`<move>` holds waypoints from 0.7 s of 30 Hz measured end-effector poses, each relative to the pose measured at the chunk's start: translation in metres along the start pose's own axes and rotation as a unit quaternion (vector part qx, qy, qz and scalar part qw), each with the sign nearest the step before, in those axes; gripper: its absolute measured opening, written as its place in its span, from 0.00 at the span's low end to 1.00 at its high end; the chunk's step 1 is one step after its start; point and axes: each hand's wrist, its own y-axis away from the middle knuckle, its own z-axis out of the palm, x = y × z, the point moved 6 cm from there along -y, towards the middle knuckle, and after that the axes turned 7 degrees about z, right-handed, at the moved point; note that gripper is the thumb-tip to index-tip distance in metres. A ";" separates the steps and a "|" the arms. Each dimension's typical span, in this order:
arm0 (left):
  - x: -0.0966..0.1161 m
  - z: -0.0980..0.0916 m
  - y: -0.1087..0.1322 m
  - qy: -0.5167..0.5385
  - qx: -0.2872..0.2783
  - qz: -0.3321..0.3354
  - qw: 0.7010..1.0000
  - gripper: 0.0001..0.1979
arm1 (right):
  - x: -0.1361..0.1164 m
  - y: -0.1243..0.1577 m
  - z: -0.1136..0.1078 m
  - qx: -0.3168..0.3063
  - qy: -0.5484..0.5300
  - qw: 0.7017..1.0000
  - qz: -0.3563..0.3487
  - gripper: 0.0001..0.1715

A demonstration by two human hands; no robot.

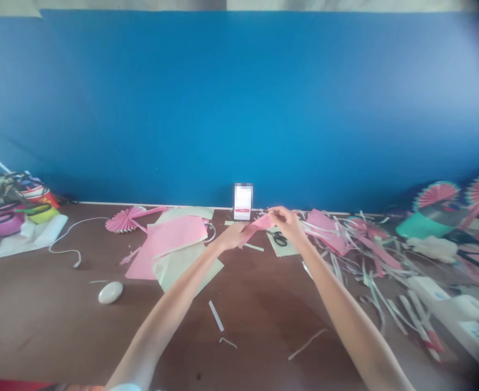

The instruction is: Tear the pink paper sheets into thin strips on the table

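Observation:
A small folded piece of pink paper (259, 223) is held between both hands above the table's far middle. My left hand (233, 235) is closed on its lower left end. At its upper right end, my right hand (285, 220) pinches the paper with the fingertips. Just behind the paper a phone (242, 202) stands upright with its screen lit. Under my right hand lie black-handled scissors (279, 239) on a pale sheet. Left of my hands, pink sheets (174, 237) overlap pale green paper (186, 266).
A pink paper fan (126, 220) lies at the back left, near a white cable and a white mouse (111, 292). Paper strips and pink scraps (331, 231) heap up on the right, beside a white power strip (447, 309). A blue wall (223, 108) rises behind the table.

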 end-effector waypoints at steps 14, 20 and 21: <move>0.010 0.007 -0.003 -0.008 0.039 0.036 0.999 0.26 | -0.002 0.002 0.018 -0.054 -0.059 0.997 -0.001 0.17; 0.008 0.011 -0.005 -0.049 0.035 0.073 0.996 0.26 | 0.001 0.003 0.026 -0.099 -0.021 0.995 -0.005 0.18; 0.007 0.011 -0.005 -0.057 0.031 0.073 0.995 0.26 | 0.001 0.003 0.027 -0.106 -0.003 0.994 -0.009 0.18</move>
